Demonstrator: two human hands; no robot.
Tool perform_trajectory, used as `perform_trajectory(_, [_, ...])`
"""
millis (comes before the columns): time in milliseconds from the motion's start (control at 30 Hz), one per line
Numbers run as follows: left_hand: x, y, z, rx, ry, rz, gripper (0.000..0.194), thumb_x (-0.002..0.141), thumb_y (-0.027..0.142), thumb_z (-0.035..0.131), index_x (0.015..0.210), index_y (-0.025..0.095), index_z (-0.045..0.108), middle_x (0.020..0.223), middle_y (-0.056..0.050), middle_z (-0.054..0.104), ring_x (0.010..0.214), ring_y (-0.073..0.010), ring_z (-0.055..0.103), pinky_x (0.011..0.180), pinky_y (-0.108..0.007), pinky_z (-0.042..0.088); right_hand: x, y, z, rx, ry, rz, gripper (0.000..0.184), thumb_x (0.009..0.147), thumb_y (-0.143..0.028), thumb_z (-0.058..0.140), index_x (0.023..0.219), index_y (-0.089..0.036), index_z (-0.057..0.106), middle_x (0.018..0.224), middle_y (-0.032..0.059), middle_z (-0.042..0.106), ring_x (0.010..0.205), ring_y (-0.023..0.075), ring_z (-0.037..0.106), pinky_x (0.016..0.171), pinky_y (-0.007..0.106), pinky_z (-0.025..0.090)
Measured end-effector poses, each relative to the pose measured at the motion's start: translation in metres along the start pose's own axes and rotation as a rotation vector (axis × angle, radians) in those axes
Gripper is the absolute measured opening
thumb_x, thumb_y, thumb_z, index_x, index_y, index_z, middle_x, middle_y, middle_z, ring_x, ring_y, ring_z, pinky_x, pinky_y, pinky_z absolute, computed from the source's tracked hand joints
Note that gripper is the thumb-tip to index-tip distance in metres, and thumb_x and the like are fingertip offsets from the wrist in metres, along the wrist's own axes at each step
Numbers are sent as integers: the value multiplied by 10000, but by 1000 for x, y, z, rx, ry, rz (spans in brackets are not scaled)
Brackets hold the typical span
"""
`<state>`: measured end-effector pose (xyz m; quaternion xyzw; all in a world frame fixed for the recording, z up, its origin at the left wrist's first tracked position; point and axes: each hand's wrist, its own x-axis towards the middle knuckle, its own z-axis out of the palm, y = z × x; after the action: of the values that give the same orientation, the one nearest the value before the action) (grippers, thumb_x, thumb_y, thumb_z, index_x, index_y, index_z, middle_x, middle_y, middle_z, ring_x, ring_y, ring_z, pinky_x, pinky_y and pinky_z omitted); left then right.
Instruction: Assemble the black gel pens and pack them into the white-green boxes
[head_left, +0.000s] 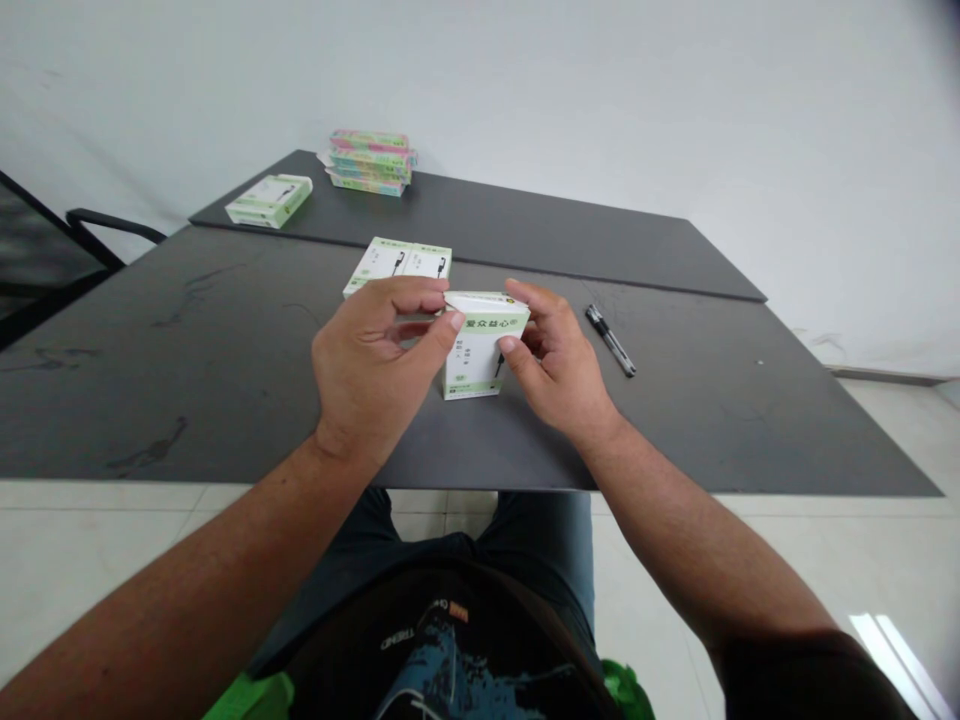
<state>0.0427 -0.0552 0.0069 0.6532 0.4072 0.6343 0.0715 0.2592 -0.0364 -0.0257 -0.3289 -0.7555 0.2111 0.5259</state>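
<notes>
A small white and green cardboard box (474, 358) stands upright near the front edge of the grey table, its printed face toward me. My left hand (382, 355) grips its upper left edge, with the thumb on the front face and the fingers behind. Around the right side, my right hand (555, 360) closes on the same box, thumb on the front and index finger at the top corner. The top flap looks slightly raised at the left. Just behind my left hand, two matching boxes (397, 262) lie flat side by side.
A black pen (611, 340) lies to the right of my right hand. Another white and green box (270, 200) rests at the far left, and a stack of several colourful boxes (370, 162) stands by the wall. A black chair (112, 235) is at the left edge.
</notes>
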Motion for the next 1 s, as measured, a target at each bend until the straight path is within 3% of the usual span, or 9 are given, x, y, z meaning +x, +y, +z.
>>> perform_trajectory(267, [7, -1, 2, -35, -36, -96, 106, 980, 273, 869, 1015, 327, 785, 1060, 27, 869, 932, -200, 846, 807, -380, 764, 0, -1, 0, -3, 14, 3, 485, 1133, -417, 640, 1604, -318, 581, 1456, 89, 739, 1012, 211, 788, 852, 376, 709])
perform_trajectory(533, [13, -5, 6, -99, -69, -71, 133, 964, 218, 800, 915, 297, 705, 1041, 16, 832, 933, -198, 814, 816, -382, 723, -1, -2, 0, -25, 8, -12, 483, 1146, -423, 611, 1616, -316, 569, 1488, 90, 721, 972, 193, 772, 851, 369, 704])
perform_trajectory(733, [18, 2, -9, 58, -113, 125, 46, 1032, 268, 765, 998, 299, 764, 1106, -7, 853, 1048, -233, 812, 973, -446, 687, 0, -3, 0, -9, 16, -35, 472, 1143, -413, 640, 1603, -321, 586, 1520, 90, 711, 974, 192, 772, 865, 371, 702])
perform_trajectory(867, [14, 3, -8, -2, -113, 103, 89, 1028, 245, 769, 981, 298, 715, 1106, -13, 824, 1060, -220, 802, 925, -410, 700, 1, -6, 0, 0, 3, -39, 456, 1139, -407, 648, 1585, -327, 600, 1510, 83, 722, 964, 194, 775, 878, 381, 702])
perform_trajectory(1000, [7, 4, -2, -91, -68, 21, 129, 1041, 287, 792, 1114, 318, 690, 1143, -7, 802, 1040, -197, 816, 897, -381, 733, 1, -7, -1, 15, 17, -44, 444, 1127, -369, 664, 1566, -331, 613, 1484, 63, 733, 970, 181, 778, 874, 359, 693])
